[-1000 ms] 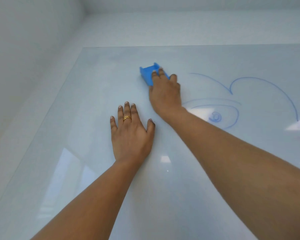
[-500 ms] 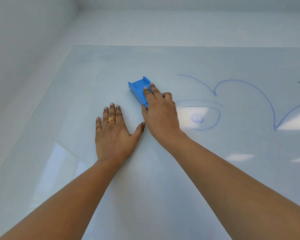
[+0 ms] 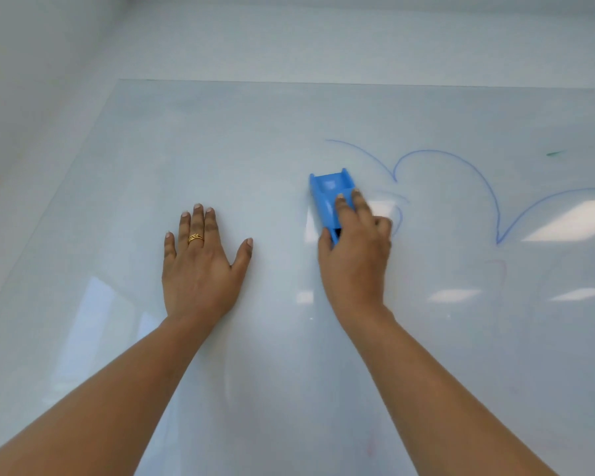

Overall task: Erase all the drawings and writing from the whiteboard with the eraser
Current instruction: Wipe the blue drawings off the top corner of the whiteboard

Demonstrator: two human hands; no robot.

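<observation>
A large whiteboard (image 3: 220, 149) lies flat before me. My right hand (image 3: 354, 255) grips a blue eraser (image 3: 328, 197) and holds it down on the board, right over the left part of a blue line drawing (image 3: 461, 159). Curved blue arcs of that drawing run on to the right of the eraser. Small green marks (image 3: 557, 153) sit near the far right edge. My left hand (image 3: 200, 266), with a gold ring, rests flat on the board to the left of the eraser, fingers spread.
Faint pink smudges (image 3: 502, 269) show on the board at the right, and another faint pink smudge (image 3: 371, 448) lies near the bottom. A pale surface (image 3: 289, 42) surrounds the board beyond its far and left edges.
My right hand has slid the eraser right and toward me onto the small blue oval, most of which is now gone or covered. My left hand stays flat on the board.
</observation>
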